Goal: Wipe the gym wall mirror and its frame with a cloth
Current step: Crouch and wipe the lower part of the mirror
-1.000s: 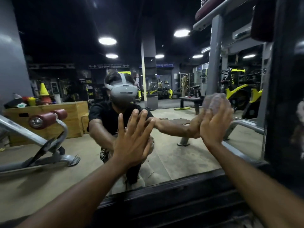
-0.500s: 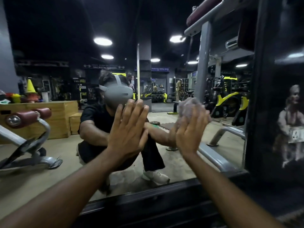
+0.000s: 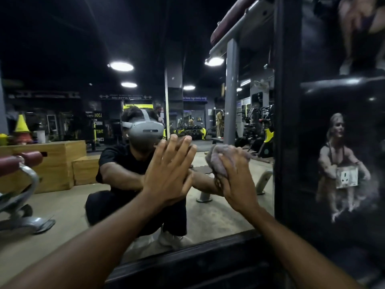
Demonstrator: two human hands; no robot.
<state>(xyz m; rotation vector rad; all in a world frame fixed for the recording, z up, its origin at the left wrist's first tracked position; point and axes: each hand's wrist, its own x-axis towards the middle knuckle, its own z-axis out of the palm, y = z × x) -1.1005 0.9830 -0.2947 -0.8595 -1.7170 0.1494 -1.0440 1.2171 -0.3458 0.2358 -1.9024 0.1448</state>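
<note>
The gym wall mirror is filling most of the wall ahead, reflecting the dim gym floor, round ceiling lights and the crouching person facing it. Its black frame is running up the right side of the glass and along the bottom edge, just above the floor. To the right of the frame, a dark poster panel of an athlete is hanging on the wall, with a white wall socket sitting in the middle of it. In the reflection a wooden plyo box is standing at the left, behind the padded roller of a bench, with a yellow cone perched above it.

The person's left hand is resting flat against the glass near the middle, fingers straight and slightly fanned, holding nothing. The right hand is pressing on the mirror just beside it, toward the right frame, palm and fingers bearing down on a bunched greyish-purple cloth, which is sticking out above and to the left of the fingers, touching the glass
</note>
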